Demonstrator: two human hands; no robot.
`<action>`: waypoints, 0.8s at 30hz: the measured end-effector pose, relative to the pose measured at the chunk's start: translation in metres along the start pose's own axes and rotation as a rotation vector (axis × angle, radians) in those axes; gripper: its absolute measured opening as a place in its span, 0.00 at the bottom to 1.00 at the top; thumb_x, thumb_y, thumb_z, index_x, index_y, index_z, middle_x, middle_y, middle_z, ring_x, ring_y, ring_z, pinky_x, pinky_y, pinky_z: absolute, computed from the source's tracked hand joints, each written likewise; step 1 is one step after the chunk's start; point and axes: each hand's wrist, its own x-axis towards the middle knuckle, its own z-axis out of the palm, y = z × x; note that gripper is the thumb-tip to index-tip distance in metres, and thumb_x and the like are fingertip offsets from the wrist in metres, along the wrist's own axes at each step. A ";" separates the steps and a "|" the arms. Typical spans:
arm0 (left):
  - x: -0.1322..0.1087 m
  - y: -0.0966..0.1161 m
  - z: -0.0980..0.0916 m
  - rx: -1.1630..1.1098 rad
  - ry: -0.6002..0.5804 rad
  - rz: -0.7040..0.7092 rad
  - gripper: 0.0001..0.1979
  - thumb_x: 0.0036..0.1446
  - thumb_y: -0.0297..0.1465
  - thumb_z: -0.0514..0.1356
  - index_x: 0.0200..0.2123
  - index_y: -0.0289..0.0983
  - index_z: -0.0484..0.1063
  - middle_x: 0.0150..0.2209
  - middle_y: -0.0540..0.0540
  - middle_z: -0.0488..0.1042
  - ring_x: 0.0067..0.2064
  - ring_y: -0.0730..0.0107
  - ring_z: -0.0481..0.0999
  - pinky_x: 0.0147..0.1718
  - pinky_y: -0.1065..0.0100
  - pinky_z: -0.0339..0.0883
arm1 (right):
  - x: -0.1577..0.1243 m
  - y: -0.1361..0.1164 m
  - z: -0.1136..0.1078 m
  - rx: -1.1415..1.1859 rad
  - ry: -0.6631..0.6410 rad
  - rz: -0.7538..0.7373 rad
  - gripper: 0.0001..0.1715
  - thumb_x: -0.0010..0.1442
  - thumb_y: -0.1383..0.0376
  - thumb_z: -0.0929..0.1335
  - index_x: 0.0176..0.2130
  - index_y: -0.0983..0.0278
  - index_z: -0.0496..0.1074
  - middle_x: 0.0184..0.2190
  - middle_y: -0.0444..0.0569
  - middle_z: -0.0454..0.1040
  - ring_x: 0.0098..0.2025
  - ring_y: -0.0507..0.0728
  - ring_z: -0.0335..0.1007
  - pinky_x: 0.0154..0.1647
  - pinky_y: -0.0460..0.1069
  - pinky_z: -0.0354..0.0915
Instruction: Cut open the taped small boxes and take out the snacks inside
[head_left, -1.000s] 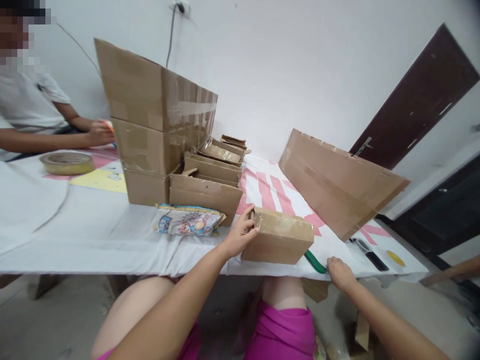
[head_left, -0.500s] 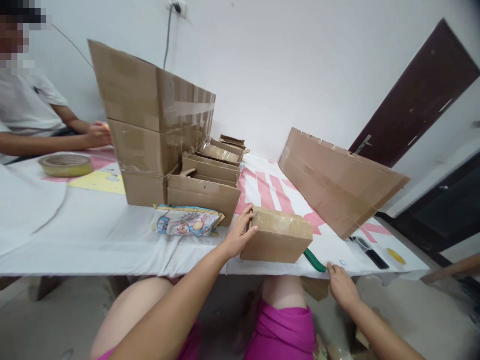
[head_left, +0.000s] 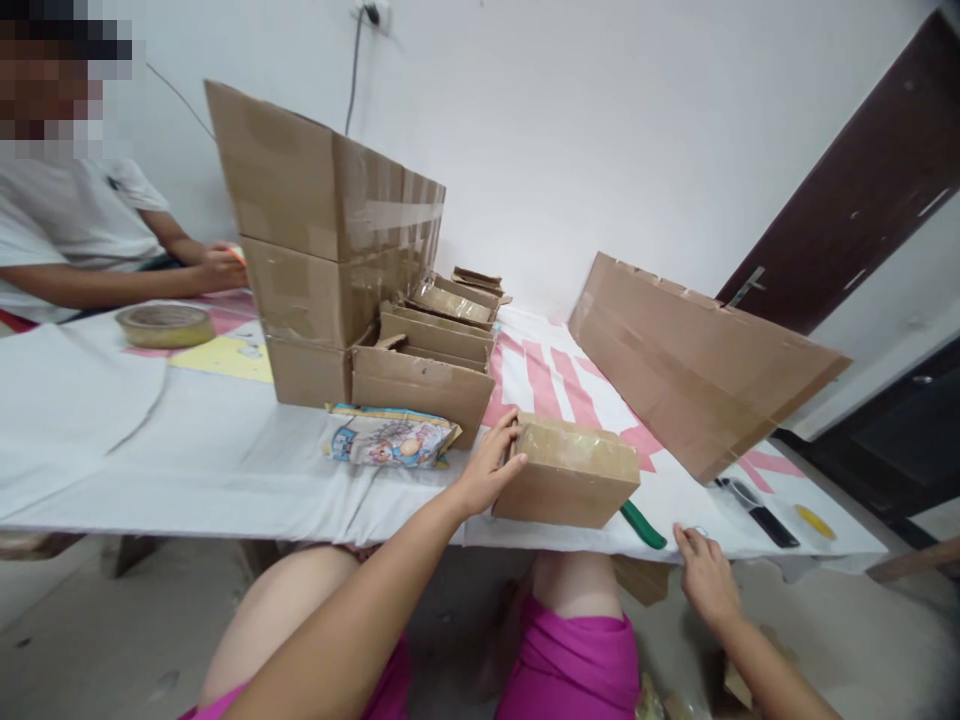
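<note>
Table point(head_left: 225, 490) under white and pink cloth, with cardboard boxes at different stages. The largest group, a three-tier stack of taped boxes point(head_left: 296, 290) left of the table's middle, runs back toward the far edge; its visible faces are closed and, by appearance, finished. A broad brown carton point(head_left: 705, 370) stands toward the right end. Beside the stack, open-topped boxes point(head_left: 427, 380) form a row reaching back from the near edge; these look unfinished. At the middle of the near edge lies the small carton point(head_left: 562, 500), clear tape along its upper face; this side appears done, but its left end is partly covered, so full closure cannot be judged. The left hand point(head_left: 489, 470) holds that end, thumb on the front face, fingers spread behind. The right hand point(head_left: 705, 578) rests at the near edge toward the right corner, fingers half-spread, nothing visibly held. Smaller items: snack packet point(head_left: 394, 440) before the open-topped boxes; tape roll point(head_left: 165, 328) toward the left end; green handle point(head_left: 643, 525) between small carton and right hand
</note>
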 end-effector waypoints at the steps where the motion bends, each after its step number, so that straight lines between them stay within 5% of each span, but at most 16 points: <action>1: 0.000 0.000 0.000 0.002 0.001 0.002 0.22 0.61 0.42 0.53 0.54 0.38 0.63 0.69 0.35 0.49 0.70 0.55 0.48 0.65 0.49 0.43 | -0.003 -0.001 0.001 -0.022 0.019 0.005 0.33 0.55 0.81 0.59 0.57 0.67 0.69 0.55 0.59 0.70 0.51 0.65 0.66 0.50 0.56 0.65; 12: 0.000 0.002 0.001 0.017 0.025 0.027 0.21 0.61 0.42 0.53 0.54 0.36 0.64 0.67 0.32 0.51 0.68 0.53 0.51 0.64 0.49 0.47 | -0.014 0.004 0.008 0.042 0.101 -0.021 0.26 0.59 0.75 0.59 0.54 0.68 0.71 0.50 0.59 0.74 0.50 0.64 0.67 0.53 0.56 0.63; 18: -0.002 0.012 0.003 0.088 0.287 0.077 0.18 0.55 0.36 0.58 0.48 0.38 0.65 0.55 0.37 0.68 0.58 0.54 0.66 0.57 0.52 0.58 | -0.002 0.014 0.007 0.207 0.236 -0.005 0.20 0.61 0.68 0.59 0.47 0.68 0.75 0.44 0.59 0.76 0.46 0.63 0.68 0.53 0.56 0.62; 24: -0.003 0.027 0.007 0.061 0.428 0.054 0.11 0.55 0.32 0.59 0.43 0.39 0.67 0.39 0.45 0.73 0.45 0.62 0.73 0.49 0.59 0.65 | 0.030 -0.010 -0.049 0.585 0.382 -0.042 0.21 0.64 0.56 0.59 0.43 0.64 0.74 0.41 0.56 0.76 0.46 0.62 0.68 0.51 0.58 0.63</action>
